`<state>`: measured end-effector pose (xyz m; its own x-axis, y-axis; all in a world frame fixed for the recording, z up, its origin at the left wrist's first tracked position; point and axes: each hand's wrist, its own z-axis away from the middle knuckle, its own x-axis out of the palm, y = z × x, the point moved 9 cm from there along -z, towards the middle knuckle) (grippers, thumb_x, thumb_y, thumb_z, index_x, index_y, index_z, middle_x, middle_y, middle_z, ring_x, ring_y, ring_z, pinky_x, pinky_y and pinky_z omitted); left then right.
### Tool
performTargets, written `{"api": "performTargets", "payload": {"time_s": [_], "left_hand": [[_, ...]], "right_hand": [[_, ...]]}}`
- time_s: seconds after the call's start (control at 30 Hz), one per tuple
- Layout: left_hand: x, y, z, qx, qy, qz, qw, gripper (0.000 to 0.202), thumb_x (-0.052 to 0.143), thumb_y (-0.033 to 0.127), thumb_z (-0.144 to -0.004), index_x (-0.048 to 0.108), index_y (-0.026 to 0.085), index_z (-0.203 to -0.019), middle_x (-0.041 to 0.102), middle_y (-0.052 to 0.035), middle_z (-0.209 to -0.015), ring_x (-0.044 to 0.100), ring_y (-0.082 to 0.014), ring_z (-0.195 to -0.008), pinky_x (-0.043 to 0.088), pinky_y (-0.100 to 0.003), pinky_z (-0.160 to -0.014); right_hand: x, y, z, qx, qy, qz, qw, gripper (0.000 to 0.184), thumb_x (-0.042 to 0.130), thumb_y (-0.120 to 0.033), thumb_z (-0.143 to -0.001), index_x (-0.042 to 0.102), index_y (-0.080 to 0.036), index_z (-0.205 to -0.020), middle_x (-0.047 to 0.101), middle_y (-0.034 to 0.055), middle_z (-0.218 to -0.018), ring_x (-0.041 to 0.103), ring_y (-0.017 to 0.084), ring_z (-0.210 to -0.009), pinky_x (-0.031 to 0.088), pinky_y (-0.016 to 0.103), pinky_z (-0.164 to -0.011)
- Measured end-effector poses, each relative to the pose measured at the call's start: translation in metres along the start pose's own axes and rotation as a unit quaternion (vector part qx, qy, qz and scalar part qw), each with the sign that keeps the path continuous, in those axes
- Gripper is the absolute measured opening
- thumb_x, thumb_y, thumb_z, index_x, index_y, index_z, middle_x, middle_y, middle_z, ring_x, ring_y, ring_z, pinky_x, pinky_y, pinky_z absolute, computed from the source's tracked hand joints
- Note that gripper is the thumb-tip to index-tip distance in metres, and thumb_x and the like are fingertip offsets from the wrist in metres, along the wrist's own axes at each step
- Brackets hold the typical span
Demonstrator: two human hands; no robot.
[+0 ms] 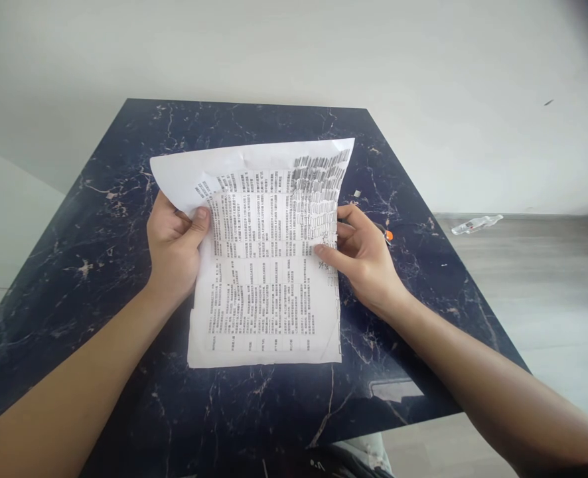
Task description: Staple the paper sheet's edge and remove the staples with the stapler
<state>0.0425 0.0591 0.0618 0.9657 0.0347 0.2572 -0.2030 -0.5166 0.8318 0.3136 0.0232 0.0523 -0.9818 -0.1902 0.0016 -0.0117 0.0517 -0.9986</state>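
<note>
A white sheet of paper [274, 272] is held up over the dark table, its printed side facing me. Rows of small text run sideways across it, with dense grey pen-like strokes at the upper right. My left hand [177, 242] pinches the left edge, thumb in front and fingers behind. On the right edge, my right hand [366, 255] has its thumb on the front and its other fingers partly hidden behind. The top left corner curls forward, showing a blank white back. Whether more than one sheet is there, I cannot tell.
Below lies a dark blue marble-patterned table [119, 279]. A small orange item [388, 236] shows beside my right hand, and a small pale scrap [357, 193] lies behind it. On the floor at right is a clear plastic piece [477, 224]. A pale wall [254, 53] stands behind.
</note>
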Motion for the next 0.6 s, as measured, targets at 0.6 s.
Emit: {"api": "performTargets", "payload": {"time_s": [0.6], "left_hand": [[0.0003, -0.0007, 0.0000, -0.001, -0.002, 0.004, 1.000, 0.038, 0.081, 0.022, -0.091, 0.069, 0.018, -0.127, 0.075, -0.0087, -0.125, 0.070, -0.0292, -0.125, 0.057, -0.047, -0.113]], "right_hand": [[0.0034, 0.0015, 0.0004, 0.007, -0.027, -0.011, 1.000, 0.036, 0.083, -0.036, -0.086, 0.059, -0.029, -0.113, 0.075, 0.0040, -0.110, 0.074, 0.028, -0.099, 0.063, 0.047, -0.083]]}}
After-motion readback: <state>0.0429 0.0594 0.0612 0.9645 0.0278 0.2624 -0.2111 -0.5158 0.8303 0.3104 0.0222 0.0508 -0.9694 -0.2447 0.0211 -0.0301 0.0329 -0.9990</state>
